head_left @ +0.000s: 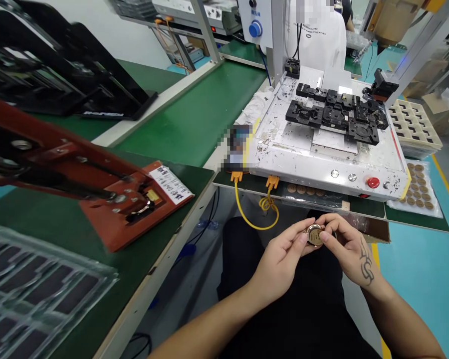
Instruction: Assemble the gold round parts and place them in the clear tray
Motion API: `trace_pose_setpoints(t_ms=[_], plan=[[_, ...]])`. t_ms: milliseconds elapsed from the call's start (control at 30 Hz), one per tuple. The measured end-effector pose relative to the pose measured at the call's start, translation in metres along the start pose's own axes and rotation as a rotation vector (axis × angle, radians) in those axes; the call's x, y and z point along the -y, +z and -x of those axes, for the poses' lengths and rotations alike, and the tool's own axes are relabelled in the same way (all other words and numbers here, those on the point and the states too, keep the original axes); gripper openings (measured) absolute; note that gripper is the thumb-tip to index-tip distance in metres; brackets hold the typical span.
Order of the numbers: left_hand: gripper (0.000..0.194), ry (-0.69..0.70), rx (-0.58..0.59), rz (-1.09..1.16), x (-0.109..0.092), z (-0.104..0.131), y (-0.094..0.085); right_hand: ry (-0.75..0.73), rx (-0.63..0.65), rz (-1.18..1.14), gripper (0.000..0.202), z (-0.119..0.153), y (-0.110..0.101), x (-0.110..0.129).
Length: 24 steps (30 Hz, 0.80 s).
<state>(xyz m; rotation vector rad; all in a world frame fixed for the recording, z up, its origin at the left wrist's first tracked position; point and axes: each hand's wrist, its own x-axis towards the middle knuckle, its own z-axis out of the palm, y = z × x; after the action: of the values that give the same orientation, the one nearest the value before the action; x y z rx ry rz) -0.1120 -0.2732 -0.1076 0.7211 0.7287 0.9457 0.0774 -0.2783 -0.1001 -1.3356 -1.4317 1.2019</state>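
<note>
Above my lap, both hands hold a small round metal-rimmed case (pixel 315 236) that resembles a watch case. Its face is tan-brown with tiny print too small to read. My left hand (pixel 280 259) pinches the left rim between thumb and fingers. On the other side, my right hand (pixel 346 244) is closed round the right edge, its thumb pressing near the face. The fingertips behind the case are partly hidden. Just beyond my hands stands a white benchtop machine (pixel 299 162) with black fixtures (pixel 333 112) on its bed.
Left of me, a red hand press (pixel 123 209) and a clear plastic tray (pixel 52 294) sit on the green bench (pixel 194 189). Yellow cables (pixel 243 212) hang from the machine, which has a red button (pixel 372 183). Brown discs (pixel 419 187) and cream trays (pixel 415 124) lie right. A person in white (pixel 318 42) is behind.
</note>
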Motion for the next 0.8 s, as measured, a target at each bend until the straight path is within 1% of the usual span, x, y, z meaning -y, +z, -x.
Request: trace_pose_setpoints(t_ms=[300, 433, 600, 700, 800], plan=[[0.043, 0.006, 0.000, -0.052, 0.001, 0.003, -0.003, -0.001, -0.003, 0.007, 0.024, 0.001, 0.001, -0.002], [0.042, 0.038, 0.000, -0.083, 0.005, 0.003, -0.002, -0.031, -0.040, 0.040, 0.025, 0.000, 0.005, -0.002], [0.041, 0.055, -0.003, -0.144, 0.008, 0.004, 0.001, -0.105, -0.098, 0.126, 0.022, 0.002, 0.009, -0.002], [0.040, 0.089, -0.040, -0.261, 0.011, 0.005, -0.001, -0.179, -0.120, 0.225, 0.022, 0.005, 0.011, -0.007], [0.039, 0.126, -0.055, -0.380, 0.013, 0.004, -0.007, -0.188, -0.127, 0.368, 0.018, 0.004, 0.010, -0.014]])
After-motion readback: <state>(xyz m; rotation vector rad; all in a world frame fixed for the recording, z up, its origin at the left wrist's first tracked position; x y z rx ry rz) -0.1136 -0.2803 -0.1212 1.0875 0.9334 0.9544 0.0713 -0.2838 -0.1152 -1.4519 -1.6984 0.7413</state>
